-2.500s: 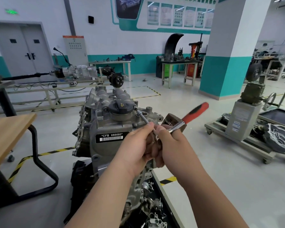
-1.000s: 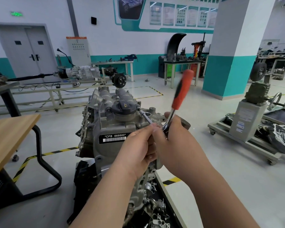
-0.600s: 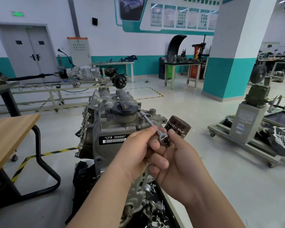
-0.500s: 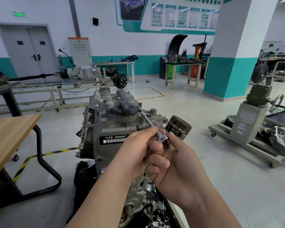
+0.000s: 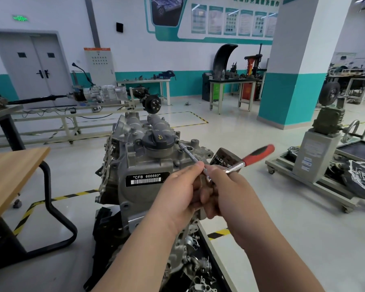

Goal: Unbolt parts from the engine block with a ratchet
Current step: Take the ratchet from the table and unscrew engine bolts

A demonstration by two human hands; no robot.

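Ratchet [image 5: 258, 154] on the block [image 5: 135, 165], plate [image 5: 147, 179] reads "*CFB 666660*"

The black cap [image 5: 158, 142] has a yellow oil-can icon; the print on the filter [image 5: 226, 158] to the right is too blurry to read. Left hand [image 5: 181, 190] pinches the extension [image 5: 189, 154], which runs up to a bolt just right of the cap. Right hand [image 5: 230, 190] is curled round the ratchet's head end, red handle pointing right. A near black tray [image 5: 219, 270] holds loose metal bits [image 5: 200, 268].

One engine block [image 5: 143, 165], one ratchet [image 5: 257, 154], one oil filter [image 5: 226, 159], one wooden table [image 5: 13, 171] and two hands [image 5: 177, 194] [image 5: 232, 192].
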